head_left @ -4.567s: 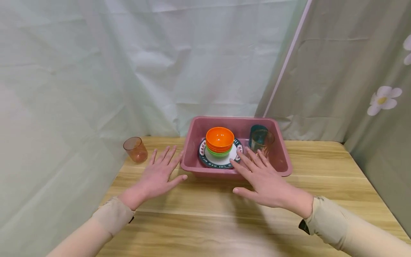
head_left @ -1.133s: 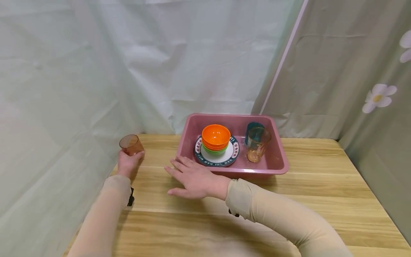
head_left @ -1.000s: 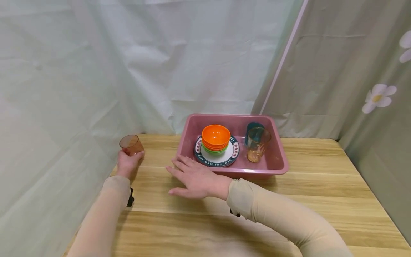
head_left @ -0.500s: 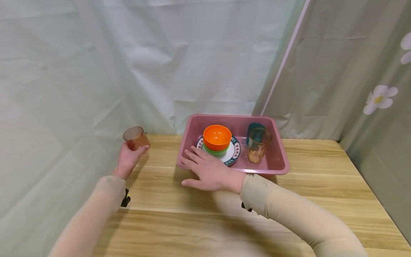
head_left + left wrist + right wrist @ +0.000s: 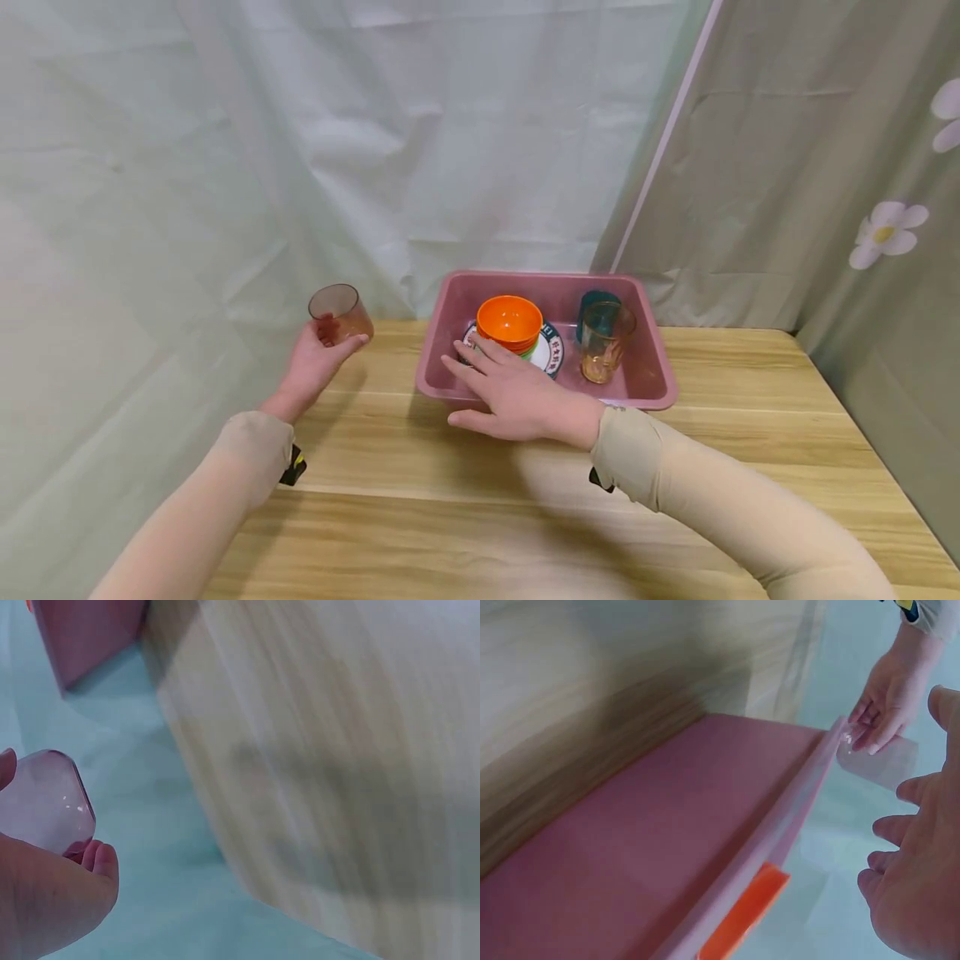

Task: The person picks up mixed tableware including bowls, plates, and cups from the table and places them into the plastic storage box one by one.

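My left hand (image 5: 311,367) grips a see-through pinkish cup (image 5: 347,315), with thumb and fingers round its side. The cup is raised above the table's back left, left of the pink plastic basin (image 5: 651,358). Its base faces the camera in the left wrist view. My right hand (image 5: 521,398) hovers over the basin's front left rim, fingers spread and holding nothing. Inside the basin, a stack of orange bowls (image 5: 510,318) over green ones sits on a white plate (image 5: 553,357) with a dark patterned rim. My right fingers partly hide the plate and the lower bowls.
An amber see-through cup (image 5: 600,354) stands in the basin's right half, with a blue-green cup (image 5: 588,308) behind it. The wooden table (image 5: 750,442) ends at pale curtains (image 5: 480,133) behind and on both sides.
My left hand has taken hold of the pinkish cup, lifted it and carried it rightward. My right hand first swung left, then shifted right over the basin's front rim.
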{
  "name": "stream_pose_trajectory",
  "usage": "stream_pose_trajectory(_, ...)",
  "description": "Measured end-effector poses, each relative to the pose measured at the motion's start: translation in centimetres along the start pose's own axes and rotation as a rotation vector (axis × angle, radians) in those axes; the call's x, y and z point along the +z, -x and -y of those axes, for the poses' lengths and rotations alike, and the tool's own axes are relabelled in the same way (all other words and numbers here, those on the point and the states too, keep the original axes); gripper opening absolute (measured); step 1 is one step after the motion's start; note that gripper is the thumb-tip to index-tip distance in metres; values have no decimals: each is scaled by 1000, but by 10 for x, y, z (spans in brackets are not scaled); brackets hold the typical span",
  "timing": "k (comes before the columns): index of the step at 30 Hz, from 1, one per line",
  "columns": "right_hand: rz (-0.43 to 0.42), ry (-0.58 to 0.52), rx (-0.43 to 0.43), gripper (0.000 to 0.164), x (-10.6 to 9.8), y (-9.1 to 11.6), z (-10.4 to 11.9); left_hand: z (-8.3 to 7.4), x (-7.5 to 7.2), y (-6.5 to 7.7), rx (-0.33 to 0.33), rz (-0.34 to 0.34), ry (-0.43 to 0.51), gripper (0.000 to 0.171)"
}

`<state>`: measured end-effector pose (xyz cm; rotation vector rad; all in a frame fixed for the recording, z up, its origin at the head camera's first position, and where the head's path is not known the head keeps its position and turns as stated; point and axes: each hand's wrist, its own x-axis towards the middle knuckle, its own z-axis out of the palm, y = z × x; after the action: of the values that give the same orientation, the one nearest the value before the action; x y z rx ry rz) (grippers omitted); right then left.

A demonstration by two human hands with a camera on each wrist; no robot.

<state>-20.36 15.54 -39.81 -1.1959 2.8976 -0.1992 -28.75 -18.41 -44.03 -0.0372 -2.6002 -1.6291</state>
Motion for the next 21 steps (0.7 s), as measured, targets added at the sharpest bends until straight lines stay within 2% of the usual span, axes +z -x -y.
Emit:
stream_pose_trajectory(9, -30, -5, 55, 85, -12, 42, -21, -37, 26, 10, 107, 112, -21, 83)
stream_pose_trajectory(14, -33, -7, 98, 86, -18, 72, -33, -58, 47, 24, 142, 181, -7, 81)
stream_pose_trajectory(21, -84, -3, 161, 86, -26, 113, -52, -90, 75, 43, 189, 313, 32, 79)
